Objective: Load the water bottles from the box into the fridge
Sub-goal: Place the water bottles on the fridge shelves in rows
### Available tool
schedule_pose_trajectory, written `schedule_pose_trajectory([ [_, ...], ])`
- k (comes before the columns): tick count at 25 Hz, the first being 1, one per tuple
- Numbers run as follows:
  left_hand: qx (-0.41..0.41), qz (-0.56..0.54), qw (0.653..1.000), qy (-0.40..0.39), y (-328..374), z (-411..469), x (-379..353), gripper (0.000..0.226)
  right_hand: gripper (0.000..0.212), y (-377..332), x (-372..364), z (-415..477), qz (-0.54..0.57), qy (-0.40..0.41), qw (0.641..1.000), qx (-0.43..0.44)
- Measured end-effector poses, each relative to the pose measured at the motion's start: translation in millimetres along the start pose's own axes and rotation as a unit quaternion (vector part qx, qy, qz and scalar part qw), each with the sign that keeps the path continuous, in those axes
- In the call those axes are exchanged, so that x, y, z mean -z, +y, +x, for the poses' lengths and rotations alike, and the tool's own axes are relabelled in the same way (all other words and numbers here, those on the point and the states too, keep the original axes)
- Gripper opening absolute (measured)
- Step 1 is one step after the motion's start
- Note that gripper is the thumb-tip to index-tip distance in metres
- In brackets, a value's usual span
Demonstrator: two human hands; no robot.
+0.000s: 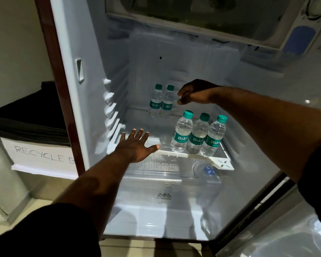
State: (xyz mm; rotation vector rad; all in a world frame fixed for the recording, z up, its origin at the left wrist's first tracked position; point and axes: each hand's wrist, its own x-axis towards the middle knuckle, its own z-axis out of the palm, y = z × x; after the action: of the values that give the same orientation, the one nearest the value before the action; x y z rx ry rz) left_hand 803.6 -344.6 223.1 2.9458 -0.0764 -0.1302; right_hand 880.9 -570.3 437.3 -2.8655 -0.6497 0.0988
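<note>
Left of the splayed, empty left hand (135, 145), the white bin (35, 158) has its lettering cut off by the fridge wall (82, 112). Three clear green-capped water bottles (198, 134) stand to its right. Beyond, the loosely curled, empty right hand (195, 93) hovers beside two more bottles (161, 101).

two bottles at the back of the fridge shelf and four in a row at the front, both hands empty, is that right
Not quite. The front row has three bottles, not four, as the head view shows. The rest holds: two bottles stand at the back of the shelf, and the left hand and the right hand both hold nothing.
</note>
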Motion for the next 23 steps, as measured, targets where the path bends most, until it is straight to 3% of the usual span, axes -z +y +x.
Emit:
schedule_pose_trajectory([
  [6,0.003,-0.003,1.0,0.006,0.0,1.7,-2.7,0.104,0.063,15.0,-2.8,61.8,0.034,0.027,0.999,0.022],
  [11,0.001,-0.009,1.0,0.004,0.8,1.0,-4.7,0.102,0.075,21.7,-2.5,106.8,-0.006,0.021,1.0,0.021],
  [19,0.008,-0.006,1.0,-0.008,3.0,-2.9,-1.7,0.099,0.059,26.4,-18.0,143.6,-0.135,0.011,0.989,0.059],
  [23,0.014,-0.006,1.0,-0.015,4.3,-4.2,0.7,0.098,0.042,22.7,-26.1,143.7,-0.137,0.043,0.987,0.074],
])
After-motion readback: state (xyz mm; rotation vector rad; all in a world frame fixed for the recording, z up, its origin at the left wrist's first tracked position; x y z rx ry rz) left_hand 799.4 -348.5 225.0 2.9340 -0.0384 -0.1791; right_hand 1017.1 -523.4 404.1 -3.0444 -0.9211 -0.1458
